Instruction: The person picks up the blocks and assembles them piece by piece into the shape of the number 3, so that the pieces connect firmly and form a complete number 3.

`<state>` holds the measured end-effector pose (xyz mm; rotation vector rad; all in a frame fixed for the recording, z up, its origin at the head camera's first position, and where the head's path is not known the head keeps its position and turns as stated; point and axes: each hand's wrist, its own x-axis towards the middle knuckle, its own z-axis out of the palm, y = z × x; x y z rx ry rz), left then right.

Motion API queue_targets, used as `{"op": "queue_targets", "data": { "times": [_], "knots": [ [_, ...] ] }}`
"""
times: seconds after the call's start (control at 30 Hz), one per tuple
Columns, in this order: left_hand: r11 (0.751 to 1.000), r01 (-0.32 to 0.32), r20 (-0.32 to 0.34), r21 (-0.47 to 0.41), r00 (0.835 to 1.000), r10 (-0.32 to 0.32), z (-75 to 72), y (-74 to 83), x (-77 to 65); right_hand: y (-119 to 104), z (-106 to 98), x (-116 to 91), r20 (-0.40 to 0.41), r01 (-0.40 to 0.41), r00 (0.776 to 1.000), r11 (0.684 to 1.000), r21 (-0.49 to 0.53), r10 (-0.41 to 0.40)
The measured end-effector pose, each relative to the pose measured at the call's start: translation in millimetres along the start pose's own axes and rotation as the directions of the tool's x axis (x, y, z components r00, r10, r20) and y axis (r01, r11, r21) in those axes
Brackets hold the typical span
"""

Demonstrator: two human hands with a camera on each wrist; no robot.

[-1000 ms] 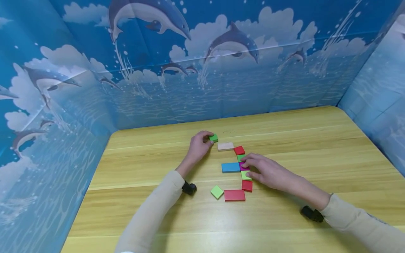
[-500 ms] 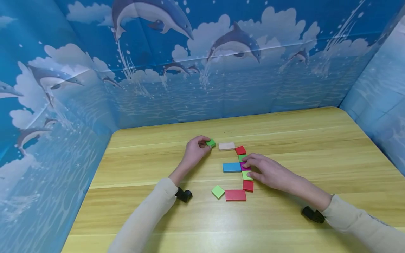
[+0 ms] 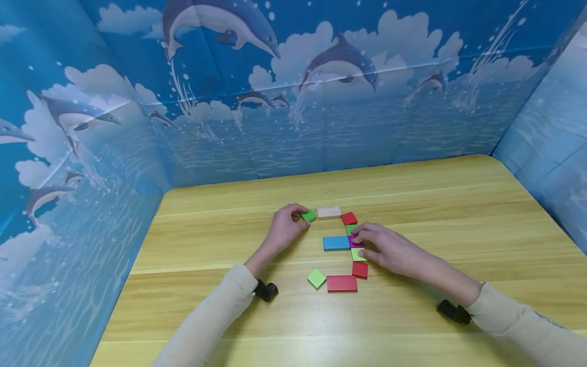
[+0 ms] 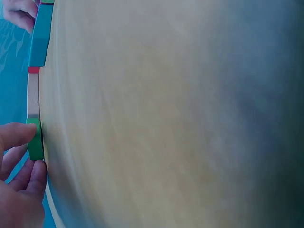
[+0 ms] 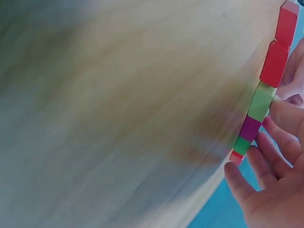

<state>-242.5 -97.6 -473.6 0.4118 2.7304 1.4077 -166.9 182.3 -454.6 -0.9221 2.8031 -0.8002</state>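
My left hand [image 3: 285, 226] pinches a green square block [image 3: 309, 216] between thumb and fingers, at the left end of a pale wooden block [image 3: 329, 213]. In the left wrist view the green block [image 4: 34, 139] overlaps the end of the pale block [image 4: 33, 95]. My right hand [image 3: 390, 248] rests its fingertips on the column of square blocks, its fingers fairly straight in the right wrist view. Under or beside them are a green block [image 3: 351, 229], a purple block [image 3: 354, 243] and a lime block [image 3: 358, 256], each partly covered. A blue rectangular block [image 3: 336, 243] lies against the purple one.
A red square block [image 3: 349, 218] tops the column; another red square block [image 3: 359, 270] ends it. Below lie a red rectangular block [image 3: 341, 284] and a lime block [image 3: 316, 279] turned cornerwise. The wooden table [image 3: 435, 204] is backed by a dolphin-print curtain [image 3: 321, 112].
My left hand has brought the green block nearer to me, from behind the pale block's left end to level with it. The right hand stays on the column.
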Motion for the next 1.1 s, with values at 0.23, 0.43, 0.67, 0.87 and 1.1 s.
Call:
{"op": "queue_targets", "data": {
  "times": [0.23,0.43,0.67,0.87,1.1],
  "knots": [
    [0.999,-0.003,0.001,0.04,1.0,0.003,2.3,0.4,0.4,-1.2,-1.2,0.4,0.012,-0.008,1.0,1.0,-0.006,0.008],
    [0.999,-0.002,-0.003,0.048,1.0,0.002,2.7,1.7,0.1,-1.1,-1.7,0.6,0.009,0.001,1.0,1.0,-0.004,-0.001],
    [0.999,0.001,-0.01,0.052,1.0,0.0,3.1,1.4,-0.3,-0.4,-1.4,0.3,0.015,0.002,1.0,1.0,0.001,-0.002],
    [0.999,0.002,-0.004,0.049,1.0,-0.002,4.1,0.4,-0.5,-2.3,-2.9,1.4,0.022,-0.005,1.0,1.0,-0.027,0.006],
    [1.0,0.008,0.012,0.012,1.0,-0.008,4.5,-1.5,0.1,-4.2,-4.0,4.5,0.026,-0.044,0.999,0.998,-0.053,0.046]
  ]
}}
